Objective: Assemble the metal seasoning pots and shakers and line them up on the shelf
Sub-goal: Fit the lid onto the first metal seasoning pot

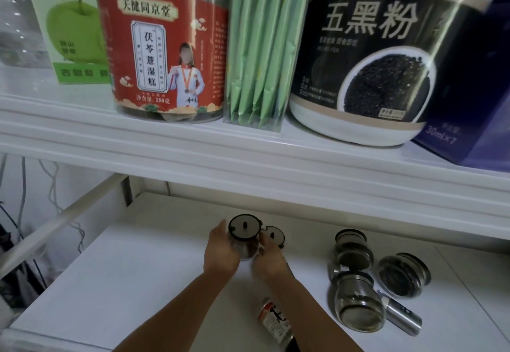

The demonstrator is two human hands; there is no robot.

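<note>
On the lower white shelf (132, 282) a seasoning pot (244, 234) with a dark round lid stands upright. My left hand (220, 252) wraps its left side and my right hand (269, 257) grips its right side. Right behind it stands a second pot (276, 235) with the same dark lid, touching or nearly touching the first. To the right lie three glass and metal shaker jars (352, 248), (403, 274), (358, 303) on their sides, with a metal shaker tube (401, 314) beside them.
A small bottle with a red and white label (276, 321) lies under my right forearm. The upper shelf edge (248, 158) overhangs close above, loaded with a red tub (168, 48), green packets (262, 48) and a black and white tub (380, 56). Cables hang at the left.
</note>
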